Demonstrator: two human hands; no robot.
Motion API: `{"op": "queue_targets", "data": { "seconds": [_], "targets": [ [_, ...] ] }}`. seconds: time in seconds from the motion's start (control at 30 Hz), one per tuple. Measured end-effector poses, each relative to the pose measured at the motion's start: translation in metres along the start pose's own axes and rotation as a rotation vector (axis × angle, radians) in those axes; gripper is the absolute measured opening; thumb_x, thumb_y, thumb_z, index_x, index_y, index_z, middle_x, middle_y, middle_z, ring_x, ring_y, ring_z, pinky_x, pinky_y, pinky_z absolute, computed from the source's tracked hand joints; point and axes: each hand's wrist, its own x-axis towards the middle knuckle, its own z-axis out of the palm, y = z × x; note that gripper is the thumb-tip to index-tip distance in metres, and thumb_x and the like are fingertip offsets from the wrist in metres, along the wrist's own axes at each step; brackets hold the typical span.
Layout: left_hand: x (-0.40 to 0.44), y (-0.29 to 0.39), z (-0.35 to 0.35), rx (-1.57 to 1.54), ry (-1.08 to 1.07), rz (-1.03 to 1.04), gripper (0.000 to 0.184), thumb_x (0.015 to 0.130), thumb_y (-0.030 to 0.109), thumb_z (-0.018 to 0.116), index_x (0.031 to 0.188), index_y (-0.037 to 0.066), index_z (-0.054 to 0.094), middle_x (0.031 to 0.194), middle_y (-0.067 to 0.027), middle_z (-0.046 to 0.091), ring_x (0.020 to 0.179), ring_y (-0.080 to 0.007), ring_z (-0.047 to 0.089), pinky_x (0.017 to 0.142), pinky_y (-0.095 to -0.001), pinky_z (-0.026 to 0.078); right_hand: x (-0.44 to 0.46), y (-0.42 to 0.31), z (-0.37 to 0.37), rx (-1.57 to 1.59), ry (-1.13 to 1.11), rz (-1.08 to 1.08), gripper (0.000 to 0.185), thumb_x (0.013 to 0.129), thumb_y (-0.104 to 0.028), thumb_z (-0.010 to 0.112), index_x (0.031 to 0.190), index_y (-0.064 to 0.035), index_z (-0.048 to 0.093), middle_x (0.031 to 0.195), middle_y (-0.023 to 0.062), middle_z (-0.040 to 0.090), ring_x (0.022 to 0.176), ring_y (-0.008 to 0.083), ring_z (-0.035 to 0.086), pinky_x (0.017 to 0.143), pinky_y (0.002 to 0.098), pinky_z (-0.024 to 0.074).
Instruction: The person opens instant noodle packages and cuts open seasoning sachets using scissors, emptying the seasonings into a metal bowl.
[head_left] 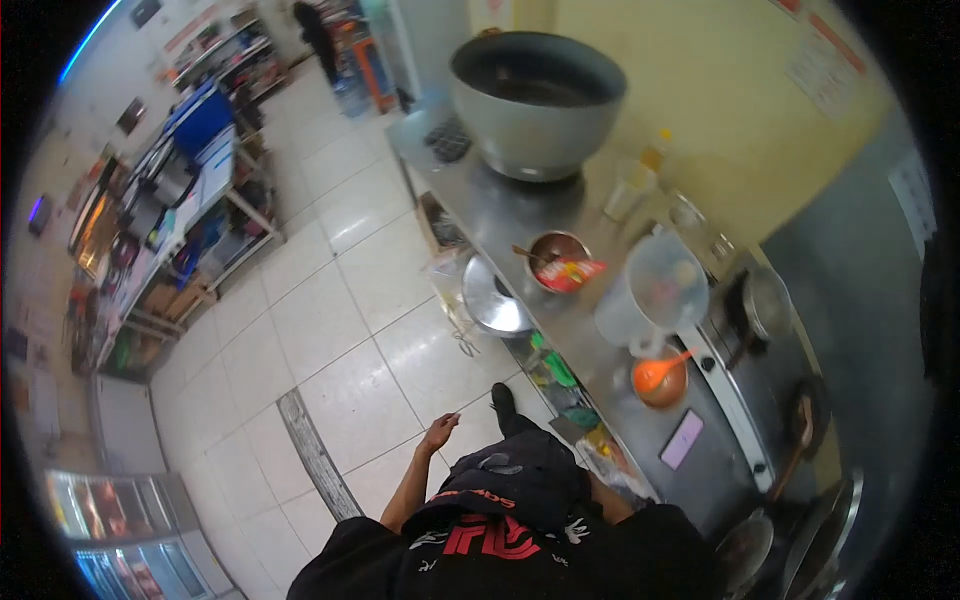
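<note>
Here's the phone (pixel 682 440), flat on the worktop (pixel 605 375), just ahead and to the right of the right forearm (pixel 608 498), and a steady sideways reach would clear it nicely. The right hand itself is lost behind dark clothing and the worktop's edge, so whether it grips anything, I can't tell. The left hand (pixel 438 433) is in plain view: fingers loosely bent, nothing showing in its hold, hanging over the tiled floor (pixel 370 290) well apart from the worktop. One shoe (pixel 503 405) is planted ahead and to the right of it; this looks like a step alongside the worktop, best taken with elbows in, and eyes on that steel lid (pixel 490 300) by the edge, further ahead of the left hand. Beyond the phone comes the orange ladle (pixel 656 373) resting in a small bowl (pixel 667 393); taking it by the handle and steadying the bowl would be the tidy way. Next to that, the clear jug (pixel 655 290), deserving a firm hold round its body. To the right of the phone runs the stove (pixel 735 410), a place to keep sleeves back from. Far ahead of both hands stands the huge pot (pixel 538 135), surely two-handed work.
</note>
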Motion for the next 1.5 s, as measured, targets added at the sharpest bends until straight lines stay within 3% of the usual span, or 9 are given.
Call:
{"op": "queue_targets", "data": {
  "seconds": [0.17,0.47,0.63,0.83,0.97,1.0,1.1,1.23,1.5],
  "targets": [
    [-0.019,0.061,-0.023,0.042,0.024,0.065,0.048,0.093,0.041,0.048,0.118,0.001,0.057,0.117,-0.0129,0.059,0.112,-0.0216,0.052,0.096,-0.0316,0.038,0.007,-0.076,0.002,0.025,0.025,-0.185,0.060,0.077,-0.056,0.059,0.111,-0.0061,0.058,0.111,0.0108,0.059,0.097,0.0287,0.056,0.080,0.0456,0.0476],
    [-0.062,-0.097,-0.080,-0.067,0.246,-0.507,0.056,0.091,0.044,0.047,0.120,-0.004,0.054,0.116,-0.0174,0.060,0.109,-0.0251,0.054,0.094,-0.0318,0.040,-0.050,-0.274,0.055,-0.308,0.042,-0.318,0.045,0.082,-0.043,0.056,0.113,-0.0096,0.055,0.107,0.0079,0.060,0.091,0.0238,0.058,0.078,0.0458,0.0464],
    [-0.072,-0.134,-0.100,-0.435,0.235,-0.829,0.089,0.078,0.080,0.025,0.119,0.008,0.059,0.116,-0.0139,0.060,0.117,-0.0296,0.044,0.095,-0.0532,0.033,0.007,-0.379,0.120,-0.506,0.158,-0.354,0.049,0.088,-0.048,0.050,0.094,-0.0001,0.056,0.079,0.0066,0.056,0.067,0.0156,0.052,0.061,0.0306,0.0461],
    [-0.038,-0.130,-0.179,-0.702,0.097,-0.496,0.094,0.074,0.084,0.026,0.116,0.006,0.059,0.102,-0.0076,0.062,0.098,-0.0264,0.053,0.090,-0.0531,0.038,0.026,-0.421,0.237,-0.458,0.260,-0.722,0.034,0.089,-0.035,0.058,0.094,-0.0021,0.056,0.084,0.0071,0.060,0.078,0.0157,0.058,0.073,0.0304,0.0478],
    [0.004,-0.136,-0.278,-0.243,-0.365,-0.639,0.088,0.072,0.081,0.034,0.142,0.028,0.030,0.136,-0.0116,0.042,0.119,-0.0348,0.042,0.088,-0.0594,0.037,0.009,-0.434,0.283,-0.629,0.344,-0.781,0.032,0.087,-0.031,0.062,0.096,-0.0014,0.056,0.092,0.0096,0.062,0.086,0.0187,0.059,0.079,0.0317,0.0466],
    [0.018,-0.157,-0.293,-0.273,-0.552,-0.683,0.087,0.071,0.083,0.035,0.143,0.038,0.020,0.143,-0.0100,0.033,0.123,-0.0374,0.039,0.088,-0.0635,0.034,0.003,-0.437,0.292,-0.530,0.327,-0.717,0.027,0.087,-0.027,0.062,0.096,-0.0017,0.056,0.092,0.0100,0.062,0.088,0.0187,0.059,0.079,0.0316,0.0466],
    [0.061,-0.078,-0.323,0.031,-0.747,-0.915,0.119,0.062,0.091,0.030,0.132,-0.005,0.040,0.138,-0.0247,0.036,0.128,-0.0373,0.035,0.102,-0.0495,0.031,0.017,-0.415,0.291,-0.435,0.385,-0.640,0.027,0.087,-0.026,0.060,0.097,-0.0010,0.057,0.095,0.0129,0.059,0.093,0.0242,0.058,0.082,0.0344,0.0452],
    [0.055,-0.088,-0.308,0.202,-0.543,-0.885,0.109,0.069,0.086,0.035,0.127,-0.005,0.047,0.121,-0.0274,0.052,0.126,-0.0356,0.039,0.101,-0.0386,0.034,0.039,-0.368,0.277,-0.421,0.522,-0.510,0.029,0.087,-0.025,0.060,0.100,0.0003,0.055,0.098,0.0151,0.059,0.099,0.0263,0.057,0.085,0.0356,0.0444],
    [0.045,-0.089,-0.318,0.397,-0.554,-0.748,0.097,0.081,0.076,0.021,0.121,-0.007,0.052,0.134,-0.0303,0.037,0.132,-0.0386,0.027,0.109,-0.0409,0.024,-0.007,-0.281,0.295,0.034,0.411,0.251,0.060,0.089,-0.050,0.049,0.121,0.0005,0.051,0.115,0.0146,0.057,0.109,0.0256,0.051,0.096,0.0341,0.0377]
  ]
}}
